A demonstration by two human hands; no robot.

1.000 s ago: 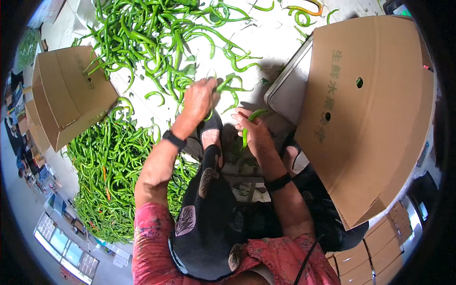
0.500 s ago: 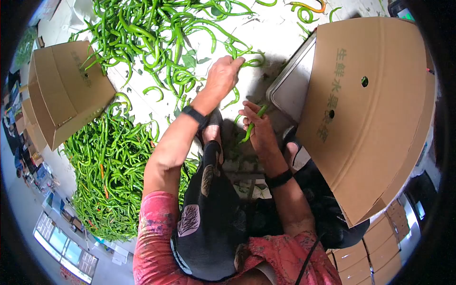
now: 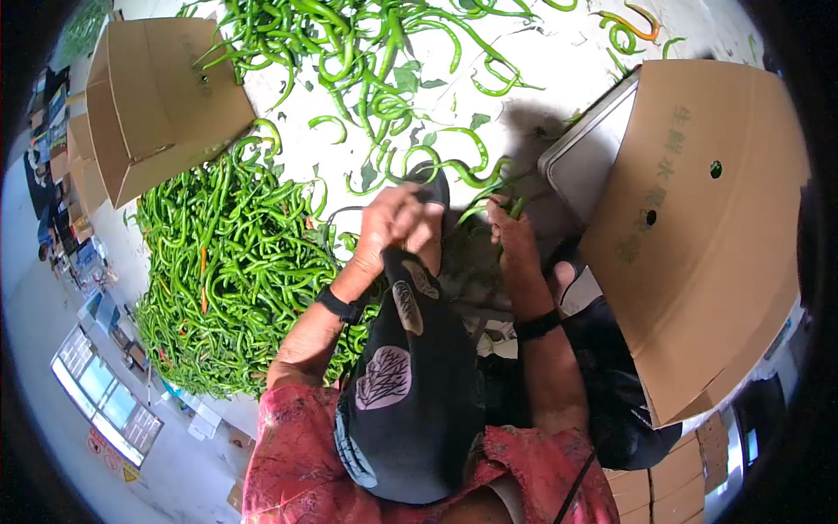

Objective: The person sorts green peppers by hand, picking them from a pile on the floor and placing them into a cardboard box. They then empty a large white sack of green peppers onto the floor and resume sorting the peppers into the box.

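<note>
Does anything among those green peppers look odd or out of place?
Yes. A few orange-red peppers stand out: one curled pepper at the top right, and an orange one buried in the big green pile on the left.

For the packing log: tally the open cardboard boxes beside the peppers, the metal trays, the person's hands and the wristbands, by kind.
Open cardboard boxes: 2
Metal tray: 1
Hands, left hand and right hand: 2
Black wristbands: 2
Total: 7
</note>
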